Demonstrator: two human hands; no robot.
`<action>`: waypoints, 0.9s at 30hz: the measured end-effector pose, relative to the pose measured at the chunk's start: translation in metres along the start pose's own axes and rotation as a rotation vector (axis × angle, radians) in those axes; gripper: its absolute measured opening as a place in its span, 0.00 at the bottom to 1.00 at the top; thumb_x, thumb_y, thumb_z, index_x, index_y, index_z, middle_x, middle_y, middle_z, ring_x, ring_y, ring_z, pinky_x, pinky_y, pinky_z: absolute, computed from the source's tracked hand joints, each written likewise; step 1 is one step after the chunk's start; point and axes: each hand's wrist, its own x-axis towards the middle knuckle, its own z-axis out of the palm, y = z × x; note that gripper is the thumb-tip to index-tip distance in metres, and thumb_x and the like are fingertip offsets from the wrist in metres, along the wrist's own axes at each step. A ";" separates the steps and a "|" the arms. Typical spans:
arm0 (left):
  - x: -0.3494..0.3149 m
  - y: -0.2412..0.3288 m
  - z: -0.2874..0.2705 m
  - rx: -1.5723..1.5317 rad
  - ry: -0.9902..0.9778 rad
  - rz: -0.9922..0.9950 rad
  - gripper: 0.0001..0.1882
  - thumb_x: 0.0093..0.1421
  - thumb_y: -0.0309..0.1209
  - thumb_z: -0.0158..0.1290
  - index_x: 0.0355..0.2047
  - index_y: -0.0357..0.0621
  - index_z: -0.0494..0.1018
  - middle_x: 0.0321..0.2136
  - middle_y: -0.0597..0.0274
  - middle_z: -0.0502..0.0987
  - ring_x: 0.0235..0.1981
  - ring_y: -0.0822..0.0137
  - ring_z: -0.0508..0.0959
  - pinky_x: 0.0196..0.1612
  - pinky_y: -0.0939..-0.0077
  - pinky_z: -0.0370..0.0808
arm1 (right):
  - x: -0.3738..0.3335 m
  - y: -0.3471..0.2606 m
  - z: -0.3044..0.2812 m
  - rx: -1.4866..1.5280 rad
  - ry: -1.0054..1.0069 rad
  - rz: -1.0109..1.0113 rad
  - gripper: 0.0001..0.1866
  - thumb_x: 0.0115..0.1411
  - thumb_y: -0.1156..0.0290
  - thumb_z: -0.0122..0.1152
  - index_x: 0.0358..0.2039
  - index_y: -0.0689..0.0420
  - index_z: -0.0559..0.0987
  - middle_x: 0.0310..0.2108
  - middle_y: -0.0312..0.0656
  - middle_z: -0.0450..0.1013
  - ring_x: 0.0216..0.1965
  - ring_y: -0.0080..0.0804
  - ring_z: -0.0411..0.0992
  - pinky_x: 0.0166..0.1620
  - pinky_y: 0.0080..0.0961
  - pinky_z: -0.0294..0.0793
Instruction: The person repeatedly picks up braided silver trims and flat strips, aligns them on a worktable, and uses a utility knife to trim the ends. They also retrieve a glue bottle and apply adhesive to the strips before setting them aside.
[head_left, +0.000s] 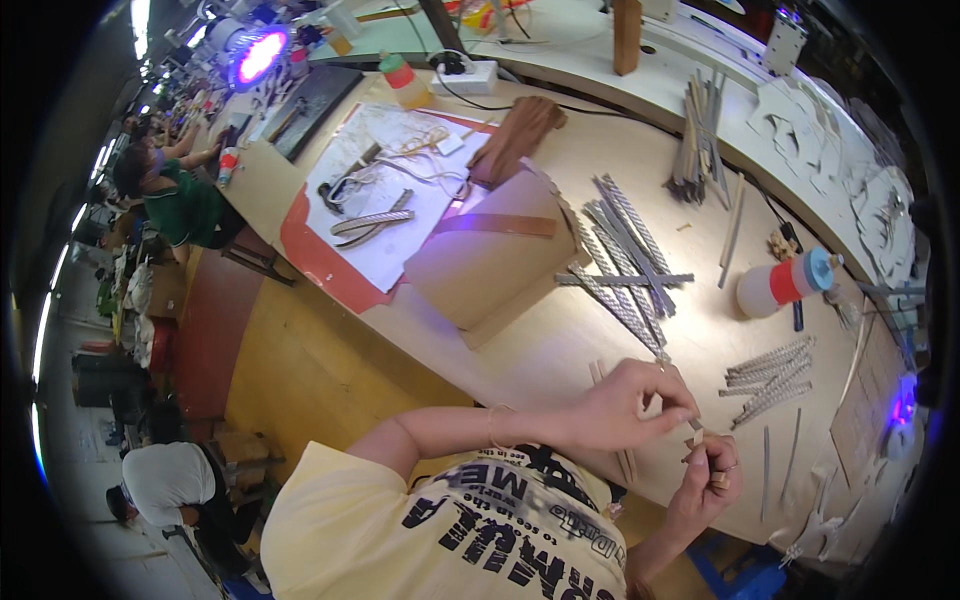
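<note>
Nearest the camera is the person's pale yellow shirt point(400, 520) with black lettering, and both forearms rise from it toward the edge of the wooden worktable point(520, 350). The left hand point(625, 405) has its fingers curled, thumb and fingertips pinched together on one end of a small pale strip point(693, 432); a thin bracelet point(493, 425) circles that wrist. The right hand point(710, 480) is closed below it, fingers folded in and pinching the strip's other end, so the piece sits between the two hands just above the table's near edge. How much of the strip lies inside either fist cannot be told.

Just beside the left hand, a few thin wooden sticks point(610, 420) lie on the table. To the right, a small bundle of grey braided strips point(770, 378) lies fanned out, with two single strips point(780, 458) nearer the edge. Farther in, a larger spread of long grey braided strips point(625, 260) crosses itself, next to a tan cardboard box point(490, 260) with a brown band across it. A white cylinder with a red band and blue cap point(785, 283) lies on its side to the right.

Beyond the box, a white sheet on a red mat point(385, 200) carries scissors and cord, and a brown bundle point(515, 140) lies near a white power strip point(465, 75). At far left another person in a green top point(180, 200) sits at the long bench, and one in white point(165, 480) bends low
</note>
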 end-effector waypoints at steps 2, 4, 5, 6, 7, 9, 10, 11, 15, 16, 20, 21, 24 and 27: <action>0.001 -0.002 -0.006 -0.065 -0.029 -0.138 0.06 0.61 0.26 0.56 0.37 0.38 0.79 0.32 0.64 0.79 0.34 0.76 0.76 0.38 0.78 0.74 | -0.004 0.006 -0.016 0.134 0.048 0.059 0.11 0.56 0.68 0.55 0.23 0.64 0.72 0.24 0.40 0.66 0.23 0.24 0.60 0.26 0.20 0.58; 0.005 -0.007 -0.009 -0.127 -0.044 -0.215 0.07 0.64 0.27 0.54 0.39 0.37 0.78 0.32 0.67 0.78 0.34 0.78 0.75 0.39 0.80 0.73 | -0.008 0.013 -0.040 0.354 0.123 0.090 0.12 0.54 0.66 0.55 0.21 0.61 0.70 0.25 0.41 0.65 0.23 0.24 0.59 0.26 0.20 0.58; 0.007 -0.010 -0.010 -0.145 -0.028 -0.260 0.08 0.64 0.28 0.54 0.39 0.37 0.78 0.31 0.67 0.78 0.33 0.79 0.75 0.38 0.80 0.74 | -0.008 0.017 -0.053 0.513 0.170 0.086 0.13 0.53 0.65 0.54 0.20 0.60 0.70 0.26 0.41 0.64 0.23 0.24 0.58 0.27 0.20 0.59; 0.009 -0.013 -0.009 -0.157 -0.026 -0.290 0.09 0.64 0.30 0.54 0.39 0.36 0.78 0.29 0.67 0.78 0.31 0.79 0.75 0.36 0.80 0.74 | -0.013 0.020 -0.068 0.671 0.220 0.051 0.13 0.52 0.64 0.54 0.19 0.59 0.69 0.26 0.42 0.64 0.23 0.24 0.57 0.27 0.20 0.59; 0.012 -0.017 -0.007 -0.154 -0.026 -0.324 0.09 0.64 0.29 0.54 0.39 0.36 0.78 0.29 0.67 0.78 0.31 0.79 0.75 0.36 0.81 0.74 | -0.020 0.021 -0.085 0.748 0.260 0.033 0.14 0.53 0.63 0.53 0.17 0.57 0.67 0.27 0.43 0.62 0.24 0.25 0.56 0.27 0.19 0.58; 0.016 -0.025 0.002 -0.138 -0.086 -0.366 0.09 0.65 0.29 0.54 0.40 0.35 0.77 0.30 0.67 0.78 0.32 0.79 0.74 0.37 0.82 0.73 | -0.038 0.025 -0.112 0.914 0.483 0.035 0.13 0.54 0.63 0.53 0.17 0.56 0.66 0.27 0.41 0.63 0.24 0.25 0.56 0.27 0.20 0.57; 0.019 -0.029 0.008 -0.131 -0.137 -0.380 0.09 0.65 0.29 0.54 0.40 0.35 0.77 0.31 0.68 0.77 0.32 0.79 0.73 0.38 0.82 0.73 | -0.050 0.027 -0.124 1.010 0.589 0.020 0.13 0.54 0.63 0.52 0.17 0.55 0.66 0.27 0.40 0.64 0.25 0.25 0.56 0.27 0.20 0.56; 0.023 -0.034 0.014 -0.105 -0.187 -0.418 0.09 0.65 0.29 0.54 0.40 0.35 0.77 0.31 0.68 0.77 0.32 0.79 0.73 0.38 0.83 0.72 | -0.059 0.030 -0.139 1.129 0.500 -0.058 0.13 0.55 0.64 0.52 0.17 0.54 0.65 0.28 0.38 0.65 0.25 0.25 0.55 0.27 0.21 0.55; 0.039 -0.055 0.048 0.037 -0.327 -0.462 0.09 0.64 0.29 0.54 0.38 0.34 0.78 0.28 0.68 0.77 0.29 0.80 0.72 0.36 0.83 0.72 | -0.107 0.037 -0.185 1.273 0.566 -0.196 0.11 0.53 0.69 0.53 0.17 0.50 0.64 0.27 0.32 0.65 0.24 0.22 0.52 0.26 0.22 0.51; 0.045 -0.059 0.053 0.080 -0.351 -0.461 0.09 0.64 0.29 0.55 0.37 0.34 0.78 0.26 0.68 0.77 0.28 0.80 0.72 0.35 0.83 0.72 | -0.118 0.041 -0.193 1.296 0.627 -0.219 0.11 0.53 0.69 0.53 0.17 0.50 0.64 0.26 0.32 0.65 0.24 0.22 0.52 0.26 0.21 0.51; 0.060 -0.073 0.088 0.453 -0.369 -0.243 0.09 0.59 0.30 0.56 0.35 0.37 0.79 0.23 0.58 0.78 0.23 0.69 0.75 0.30 0.74 0.72 | -0.170 0.053 -0.224 1.128 1.127 -0.280 0.06 0.53 0.71 0.54 0.23 0.51 0.67 0.28 0.31 0.65 0.25 0.22 0.52 0.27 0.21 0.51; 0.063 -0.076 0.099 0.535 -0.356 -0.158 0.08 0.59 0.30 0.56 0.34 0.37 0.79 0.22 0.57 0.78 0.22 0.68 0.75 0.30 0.73 0.72 | -0.184 0.054 -0.235 1.148 1.119 -0.360 0.05 0.53 0.71 0.54 0.24 0.51 0.67 0.29 0.31 0.65 0.25 0.22 0.52 0.28 0.22 0.51; 0.070 -0.083 0.128 0.681 -0.356 0.021 0.07 0.57 0.29 0.55 0.31 0.40 0.79 0.25 0.53 0.78 0.26 0.57 0.78 0.33 0.65 0.74 | -0.223 0.056 -0.252 1.092 1.212 -0.537 0.04 0.52 0.70 0.52 0.26 0.53 0.67 0.30 0.33 0.66 0.26 0.24 0.53 0.28 0.25 0.50; 0.081 -0.093 0.160 0.725 -0.376 0.176 0.06 0.57 0.29 0.55 0.28 0.41 0.79 0.28 0.54 0.78 0.32 0.54 0.79 0.37 0.61 0.75 | -0.245 0.051 -0.261 0.843 1.401 -0.547 0.04 0.53 0.69 0.50 0.25 0.54 0.67 0.28 0.34 0.65 0.26 0.27 0.53 0.29 0.27 0.49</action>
